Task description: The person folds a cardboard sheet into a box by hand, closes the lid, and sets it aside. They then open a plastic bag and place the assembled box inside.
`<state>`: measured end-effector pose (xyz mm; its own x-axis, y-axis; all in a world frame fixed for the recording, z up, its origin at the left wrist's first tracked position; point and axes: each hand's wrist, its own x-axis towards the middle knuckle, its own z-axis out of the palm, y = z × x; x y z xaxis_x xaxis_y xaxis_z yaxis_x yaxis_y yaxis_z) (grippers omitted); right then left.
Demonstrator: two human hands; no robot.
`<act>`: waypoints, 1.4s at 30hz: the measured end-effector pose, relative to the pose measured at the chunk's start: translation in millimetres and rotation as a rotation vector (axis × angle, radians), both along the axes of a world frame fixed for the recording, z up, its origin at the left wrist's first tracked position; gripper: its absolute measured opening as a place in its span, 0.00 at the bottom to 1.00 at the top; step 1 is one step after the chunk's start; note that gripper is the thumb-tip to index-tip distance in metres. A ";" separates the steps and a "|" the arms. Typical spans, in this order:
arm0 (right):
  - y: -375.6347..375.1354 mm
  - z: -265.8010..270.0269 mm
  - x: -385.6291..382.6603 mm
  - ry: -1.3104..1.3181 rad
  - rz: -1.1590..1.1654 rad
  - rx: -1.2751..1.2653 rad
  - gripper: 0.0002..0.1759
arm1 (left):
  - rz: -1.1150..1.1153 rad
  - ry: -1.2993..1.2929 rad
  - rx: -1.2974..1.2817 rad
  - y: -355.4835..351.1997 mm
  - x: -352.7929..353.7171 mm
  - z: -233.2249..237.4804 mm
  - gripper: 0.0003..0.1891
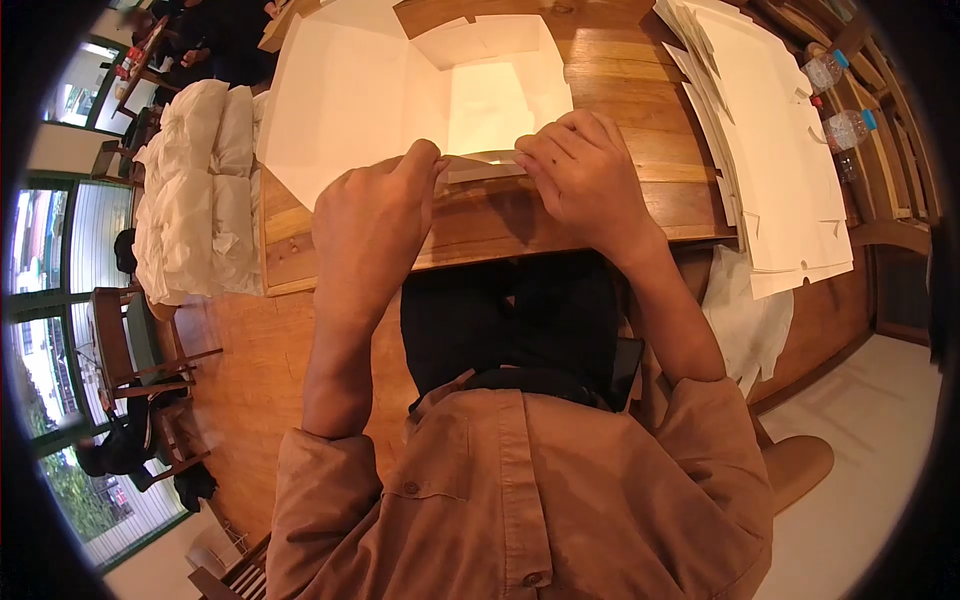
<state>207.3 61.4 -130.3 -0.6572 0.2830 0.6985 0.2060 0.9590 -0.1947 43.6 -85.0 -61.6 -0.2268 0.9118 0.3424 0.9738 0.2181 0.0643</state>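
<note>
A white cardboard box lies part-folded on the wooden table, its large lid panel spread out to the left. My left hand pinches the near edge of the box at its left corner, thumb and fingers pressed together. At the right corner of that same edge, my right hand grips the cardboard with fingers curled. Between the two hands runs a narrow folded strip of the near wall. The fingertips partly cover both corners.
A stack of flat white cardboard sheets overhangs the table's right side. White wrapped bundles stand at the left. Plastic bottles with blue caps are at the far right. The wooden table ends just before my lap.
</note>
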 end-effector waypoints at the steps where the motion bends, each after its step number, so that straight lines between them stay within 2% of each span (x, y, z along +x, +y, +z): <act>1: 0.9 -0.4 -0.1 0.006 0.007 -0.004 0.06 | 0.000 0.003 0.000 0.0 -0.3 -0.2 0.09; 7: 1.9 -3.0 0.9 0.018 0.010 0.001 0.06 | 0.059 -0.050 0.022 -2.3 2.2 -3.2 0.09; 10: 1.3 -0.8 0.4 0.018 0.020 -0.013 0.06 | 0.000 0.003 0.027 1.0 9.5 0.0 0.10; 12: 1.5 0.6 1.1 0.009 0.024 -0.017 0.06 | -0.029 0.099 -0.045 4.1 15.8 5.0 0.03; 16: 2.9 -2.1 1.8 0.001 0.049 -0.012 0.06 | -0.018 0.165 -0.128 15.1 23.3 13.7 0.02; 17: 2.9 -2.8 1.5 -0.008 0.050 0.004 0.07 | -0.088 0.232 -0.079 17.9 25.7 14.9 0.01; 19: -1.7 1.2 0.1 0.008 0.033 0.005 0.08 | -0.152 0.299 -0.030 23.9 32.2 17.3 0.02; 21: -6.3 3.1 -2.1 0.027 0.021 0.007 0.08 | -0.157 0.284 -0.160 29.7 36.9 19.8 0.02; 24: -12.0 0.3 -3.7 0.044 -0.038 0.014 0.08 | -0.193 0.338 -0.147 32.4 33.5 15.8 0.04; 29: -16.1 -1.6 -3.6 0.061 -0.052 0.023 0.06 | -0.160 0.250 -0.165 26.9 16.1 23.3 0.01; 31: -16.5 -3.4 -5.0 0.059 -0.042 0.002 0.06 | -0.148 0.162 -0.198 25.7 8.3 22.9 0.06; 42: -17.7 -4.9 -14.3 0.059 0.009 0.008 0.06 | -0.272 0.071 -0.173 23.0 -9.1 4.9 0.09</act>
<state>193.0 43.8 -135.3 -0.6172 0.2721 0.7383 0.1862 0.9622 -0.1990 34.4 -62.0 -56.7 0.0521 0.9818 0.1829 0.9986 -0.0491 -0.0207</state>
